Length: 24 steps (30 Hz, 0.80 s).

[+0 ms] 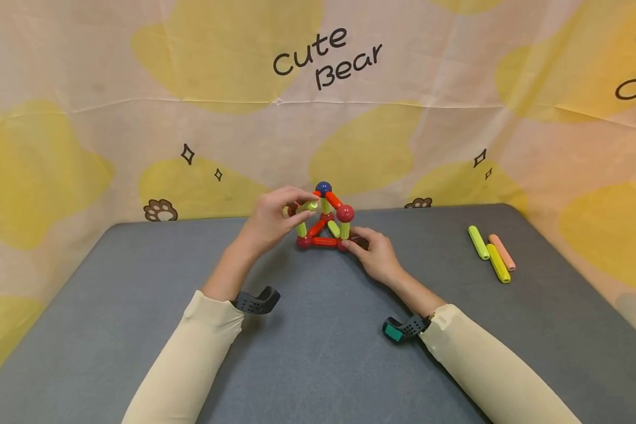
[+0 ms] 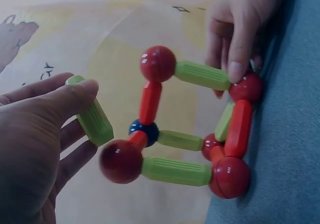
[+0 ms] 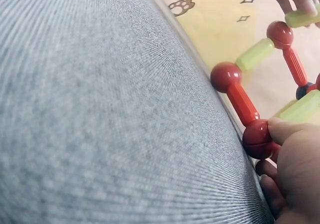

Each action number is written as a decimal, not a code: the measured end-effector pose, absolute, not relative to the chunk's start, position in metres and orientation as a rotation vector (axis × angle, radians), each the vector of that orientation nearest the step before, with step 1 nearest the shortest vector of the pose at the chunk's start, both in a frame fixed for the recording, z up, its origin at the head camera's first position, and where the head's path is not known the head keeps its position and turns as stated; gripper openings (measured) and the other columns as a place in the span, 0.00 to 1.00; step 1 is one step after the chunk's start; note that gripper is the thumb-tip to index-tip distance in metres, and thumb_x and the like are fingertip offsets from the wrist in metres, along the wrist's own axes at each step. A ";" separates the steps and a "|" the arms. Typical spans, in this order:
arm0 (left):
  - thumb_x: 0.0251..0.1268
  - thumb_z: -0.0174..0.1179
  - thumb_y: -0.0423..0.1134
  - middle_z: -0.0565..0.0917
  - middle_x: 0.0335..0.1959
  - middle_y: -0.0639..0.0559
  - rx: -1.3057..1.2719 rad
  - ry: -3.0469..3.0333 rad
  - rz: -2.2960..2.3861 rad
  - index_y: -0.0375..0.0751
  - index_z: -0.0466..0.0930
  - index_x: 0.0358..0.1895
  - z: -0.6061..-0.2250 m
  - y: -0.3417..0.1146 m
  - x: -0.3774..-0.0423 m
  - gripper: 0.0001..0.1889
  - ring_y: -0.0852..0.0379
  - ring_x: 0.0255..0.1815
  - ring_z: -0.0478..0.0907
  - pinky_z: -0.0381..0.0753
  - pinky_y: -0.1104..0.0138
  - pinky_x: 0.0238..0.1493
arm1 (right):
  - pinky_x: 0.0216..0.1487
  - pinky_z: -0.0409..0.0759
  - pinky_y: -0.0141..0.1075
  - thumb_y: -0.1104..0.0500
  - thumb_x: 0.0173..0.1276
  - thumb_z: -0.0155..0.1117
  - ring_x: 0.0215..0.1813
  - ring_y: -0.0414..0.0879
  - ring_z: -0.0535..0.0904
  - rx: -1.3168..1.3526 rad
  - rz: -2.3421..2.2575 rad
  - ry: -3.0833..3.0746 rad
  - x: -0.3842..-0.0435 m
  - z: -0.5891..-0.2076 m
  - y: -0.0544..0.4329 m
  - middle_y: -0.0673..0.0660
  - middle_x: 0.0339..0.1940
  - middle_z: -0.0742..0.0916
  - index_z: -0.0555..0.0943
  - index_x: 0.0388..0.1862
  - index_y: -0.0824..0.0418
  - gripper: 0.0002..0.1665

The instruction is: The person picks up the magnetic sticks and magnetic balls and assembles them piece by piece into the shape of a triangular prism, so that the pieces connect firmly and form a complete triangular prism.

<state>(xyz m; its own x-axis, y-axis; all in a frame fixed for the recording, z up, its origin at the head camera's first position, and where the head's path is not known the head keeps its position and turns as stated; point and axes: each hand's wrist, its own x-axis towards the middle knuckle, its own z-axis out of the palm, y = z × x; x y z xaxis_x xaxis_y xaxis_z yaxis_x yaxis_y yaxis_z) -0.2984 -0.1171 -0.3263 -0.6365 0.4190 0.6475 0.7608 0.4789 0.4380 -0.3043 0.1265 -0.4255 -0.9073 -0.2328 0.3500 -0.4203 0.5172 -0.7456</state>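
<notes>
A frame of red and green magnetic rods, red balls and a blue ball (image 1: 323, 188) stands near the table's back edge. My left hand (image 1: 277, 215) pinches a loose green magnetic rod (image 2: 95, 119) between thumb and fingers, beside an upper red ball (image 2: 121, 161) and apart from it in the left wrist view. At the frame's lower right corner, my right hand (image 1: 376, 254) holds a red ball (image 3: 260, 138) with thumb and fingers. Green rods stand upright between the lower and upper balls; red rods (image 2: 239, 128) join balls along the base and top.
On the right of the grey table (image 1: 318, 353) lie a light green rod (image 1: 479, 242), a yellow rod (image 1: 498, 263) and an orange rod (image 1: 502, 252). A printed cloth (image 1: 222, 76) hangs behind the back edge.
</notes>
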 end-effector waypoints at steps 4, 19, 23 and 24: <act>0.58 0.72 0.31 0.88 0.43 0.45 -1.004 -2.266 -0.902 0.37 0.87 0.49 -0.330 -0.115 -0.299 0.14 0.53 0.32 0.77 0.80 0.63 0.35 | 0.49 0.85 0.45 0.57 0.71 0.67 0.46 0.52 0.87 0.598 1.342 -2.551 -0.303 -0.425 0.126 0.61 0.51 0.89 0.83 0.59 0.60 0.20; 0.53 0.77 0.34 0.92 0.41 0.48 -0.922 -2.203 -0.512 0.41 0.90 0.45 -0.353 -0.096 -0.305 0.14 0.48 0.45 0.85 0.75 0.49 0.67 | 0.45 0.84 0.39 0.56 0.71 0.68 0.45 0.50 0.87 0.614 1.358 -2.556 -0.302 -0.424 0.126 0.60 0.51 0.88 0.83 0.61 0.59 0.21; 0.53 0.77 0.36 0.92 0.39 0.50 -0.904 -2.139 -0.451 0.43 0.90 0.43 -0.359 -0.092 -0.305 0.13 0.50 0.43 0.85 0.79 0.53 0.61 | 0.44 0.83 0.37 0.56 0.71 0.68 0.44 0.48 0.86 0.645 1.296 -2.563 -0.302 -0.424 0.125 0.59 0.49 0.88 0.84 0.59 0.59 0.19; 0.54 0.76 0.36 0.92 0.39 0.50 -0.900 -2.127 -0.434 0.43 0.91 0.43 -0.359 -0.091 -0.305 0.12 0.50 0.42 0.86 0.79 0.55 0.60 | 0.44 0.83 0.37 0.56 0.71 0.68 0.43 0.48 0.86 0.658 1.282 -2.563 -0.302 -0.424 0.125 0.59 0.48 0.88 0.84 0.58 0.59 0.19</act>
